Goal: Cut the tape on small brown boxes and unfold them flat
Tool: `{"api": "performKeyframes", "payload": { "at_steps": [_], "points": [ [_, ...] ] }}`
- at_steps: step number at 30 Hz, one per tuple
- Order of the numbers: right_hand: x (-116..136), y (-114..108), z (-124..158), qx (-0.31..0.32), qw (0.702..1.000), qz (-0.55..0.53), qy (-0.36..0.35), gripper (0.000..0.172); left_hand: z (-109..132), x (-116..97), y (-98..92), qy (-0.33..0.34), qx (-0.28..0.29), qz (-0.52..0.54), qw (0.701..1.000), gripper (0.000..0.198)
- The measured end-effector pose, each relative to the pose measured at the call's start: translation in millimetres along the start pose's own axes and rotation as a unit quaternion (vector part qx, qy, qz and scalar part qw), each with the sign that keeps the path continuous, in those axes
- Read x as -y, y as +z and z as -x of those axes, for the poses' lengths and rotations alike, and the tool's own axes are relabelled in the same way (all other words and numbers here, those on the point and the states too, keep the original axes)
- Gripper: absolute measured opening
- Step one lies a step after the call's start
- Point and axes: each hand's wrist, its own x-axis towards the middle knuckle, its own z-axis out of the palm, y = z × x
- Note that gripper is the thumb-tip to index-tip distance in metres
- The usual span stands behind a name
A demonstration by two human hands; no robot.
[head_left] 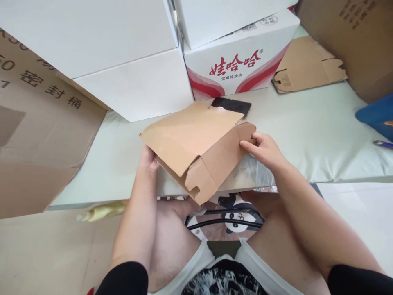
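A brown cardboard box (196, 131), partly folded, is held tilted above the front of the table. Its slotted end flaps jut out toward me at the lower corner. My left hand (149, 157) grips its left edge from below, and most of those fingers are hidden under the cardboard. With thumb and fingers, my right hand (260, 148) pinches the flap at the box's right end. Just behind the box lies a dark phone (232, 106), partly covered by it.
White cartons (132, 90) and a red-and-white carton (236, 69) stand along the back. A flattened cardboard piece (307, 67) lies at the back right. Large brown cartons flank both sides. A blue object (377, 116) and a purple pen (383, 144) are at the right edge.
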Motion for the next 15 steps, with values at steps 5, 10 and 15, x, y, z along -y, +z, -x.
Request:
{"api": "performKeyframes", "payload": {
  "at_steps": [5, 10, 15],
  "points": [
    [-4, 1, -2, -0.093, 0.987, -0.129, 0.007, 0.032, 16, -7, 11.4, -0.058, -0.021, 0.107, 0.992, 0.026],
    [-4, 5, 0, -0.066, 0.971, -0.218, 0.069, 0.048, 26, -7, 20.3, 0.021, -0.031, 0.163, 0.986, 0.031],
    [0, 9, -1, -0.060, 0.936, -0.338, 0.080, 0.071, 31, -7, 9.7, 0.083, -0.004, 0.151, 0.985, 0.031]
  ]
}}
